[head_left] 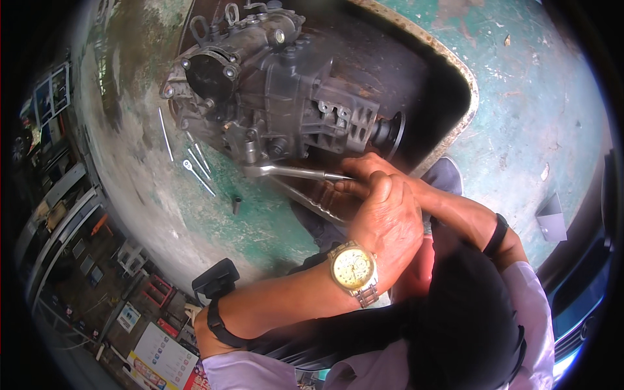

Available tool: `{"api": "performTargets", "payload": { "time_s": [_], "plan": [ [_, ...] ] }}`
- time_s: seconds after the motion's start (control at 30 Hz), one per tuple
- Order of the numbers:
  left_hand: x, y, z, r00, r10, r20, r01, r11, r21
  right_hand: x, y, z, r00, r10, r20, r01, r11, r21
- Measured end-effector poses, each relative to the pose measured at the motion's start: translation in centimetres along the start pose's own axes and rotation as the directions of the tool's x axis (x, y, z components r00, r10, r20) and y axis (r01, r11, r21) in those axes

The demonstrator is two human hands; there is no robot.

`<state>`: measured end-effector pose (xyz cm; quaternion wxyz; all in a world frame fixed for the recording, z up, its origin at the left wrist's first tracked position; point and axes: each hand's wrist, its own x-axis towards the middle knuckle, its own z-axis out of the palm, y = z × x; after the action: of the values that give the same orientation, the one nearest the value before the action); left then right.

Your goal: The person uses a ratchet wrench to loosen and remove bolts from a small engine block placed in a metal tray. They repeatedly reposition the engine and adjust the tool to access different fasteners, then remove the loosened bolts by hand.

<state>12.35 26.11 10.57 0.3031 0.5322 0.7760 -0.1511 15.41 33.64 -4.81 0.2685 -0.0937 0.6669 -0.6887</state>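
Note:
A long socket wrench (299, 172) reaches from its head and an upright socket (251, 151) at the near side of a grey metal gearbox (286, 97) to my two hands. My right hand (370, 170) is closed around the handle's end. My left hand (390, 218), below a gold wristwatch (353, 267), is closed right against the right hand at the same end of the handle. Its fingertips are partly hidden. What the socket sits on is hidden too. At the gearbox's right end is a round dark flange (392, 135).
The gearbox lies in a dark tray with a worn, pale rim (469, 84). On the green, scuffed floor to the left are a small ratchet (197, 177), thin rods (165, 133) and a loose socket (236, 206). A folded grey piece (551, 218) lies at the right.

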Motion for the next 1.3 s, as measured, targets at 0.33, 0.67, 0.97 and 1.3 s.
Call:
{"api": "performTargets", "payload": {
  "time_s": [0.33, 0.67, 0.97, 1.3],
  "plan": [
    [-0.2, -0.3, 0.6, 1.000, 0.028, 0.013, -0.028, 1.000, -0.003, 0.2, 0.2, -0.3, 0.998, -0.039, 0.053, 0.039, 0.999, 0.003],
    [-0.1, -0.3, 1.4, 0.999, -0.013, -0.033, 0.015, 0.997, 0.069, 0.9, 0.6, 0.0, 0.996, -0.047, 0.077, 0.036, 0.989, 0.141],
    [-0.1, 0.0, 2.0, 0.997, -0.058, -0.048, 0.061, 0.996, 0.061, 1.0, 0.8, 0.6, 0.986, -0.161, -0.033, 0.164, 0.983, 0.084],
    [0.3, 0.0, 1.9, 0.992, -0.064, -0.109, 0.070, 0.996, 0.051, 0.9, 1.3, 0.4, 0.993, -0.119, -0.011, 0.120, 0.988, 0.099]
  ]
}}
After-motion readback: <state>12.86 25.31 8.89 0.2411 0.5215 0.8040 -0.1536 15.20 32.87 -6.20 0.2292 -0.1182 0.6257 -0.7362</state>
